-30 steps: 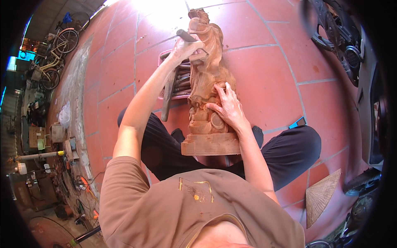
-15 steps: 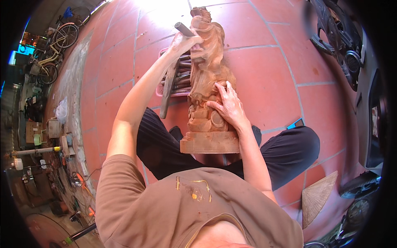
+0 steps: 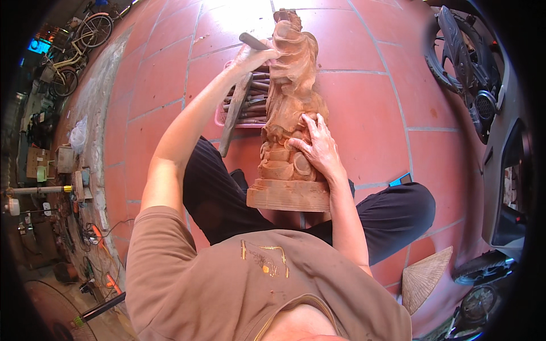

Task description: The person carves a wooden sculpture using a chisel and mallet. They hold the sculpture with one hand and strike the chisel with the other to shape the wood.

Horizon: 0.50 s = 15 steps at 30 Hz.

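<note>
A carved reddish-brown wooden statue (image 3: 296,102) lies lengthwise on the tiles before me, its flat base (image 3: 288,195) nearest my body. My left hand (image 3: 254,57) is closed around a carving chisel (image 3: 253,41) beside the statue's upper part. The chisel's dark round handle sticks out to the upper left; its working end is hidden. My right hand (image 3: 318,145) rests on the lower carving with thumb and fingers spread. Left of the statue stands a pink tray (image 3: 219,118) of wooden-handled tools (image 3: 254,102), with a long wooden stick (image 3: 234,116) slanting across it.
My crossed legs in dark trousers (image 3: 213,199) flank the statue's base. A blue-edged object (image 3: 400,179) lies by my right knee. A conical hat (image 3: 426,278) and motorbikes (image 3: 469,68) are on the right. Bicycles (image 3: 74,51), tools and cables line the left.
The whole view has shifted slightly. The statue's top appears a little farther right. Both hands keep nearly the same places, the left still on the chisel and the right on the carving.
</note>
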Available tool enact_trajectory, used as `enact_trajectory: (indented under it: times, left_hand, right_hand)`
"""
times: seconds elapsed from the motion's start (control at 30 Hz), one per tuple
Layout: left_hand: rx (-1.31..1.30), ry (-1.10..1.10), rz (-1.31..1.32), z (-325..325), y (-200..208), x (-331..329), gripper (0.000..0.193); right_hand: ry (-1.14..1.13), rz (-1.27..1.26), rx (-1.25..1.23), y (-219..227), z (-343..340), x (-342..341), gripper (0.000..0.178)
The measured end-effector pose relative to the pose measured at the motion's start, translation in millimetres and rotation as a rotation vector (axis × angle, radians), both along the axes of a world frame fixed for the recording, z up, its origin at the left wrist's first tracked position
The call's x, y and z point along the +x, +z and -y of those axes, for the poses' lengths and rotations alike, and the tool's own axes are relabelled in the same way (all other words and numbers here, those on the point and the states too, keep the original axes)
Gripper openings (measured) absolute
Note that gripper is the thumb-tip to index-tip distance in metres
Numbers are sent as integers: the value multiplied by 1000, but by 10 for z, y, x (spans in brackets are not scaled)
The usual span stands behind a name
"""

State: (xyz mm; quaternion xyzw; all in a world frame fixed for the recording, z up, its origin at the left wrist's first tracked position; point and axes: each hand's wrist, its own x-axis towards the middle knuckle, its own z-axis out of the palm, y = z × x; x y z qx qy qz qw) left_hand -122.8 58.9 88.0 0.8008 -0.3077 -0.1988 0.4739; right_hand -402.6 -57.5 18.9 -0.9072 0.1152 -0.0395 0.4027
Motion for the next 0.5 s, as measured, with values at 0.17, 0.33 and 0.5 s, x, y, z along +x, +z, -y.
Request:
enact_trajectory:
  times: [0.17, 0.33, 0.5]
  left_hand:
    - [-144, 14, -75, -66, -259, -51, 21]
    - [-52, 35, -65, -248, -232, 40, 19]
    - [-260, 105, -95, -255, -393, -82, 17]
  right_hand:
    - [3, 27, -5, -18, 6, 4, 79]
    - [-4, 26, -9, 78, 5, -19, 78]
    - [-10, 51, -40, 84, -14, -27, 77]
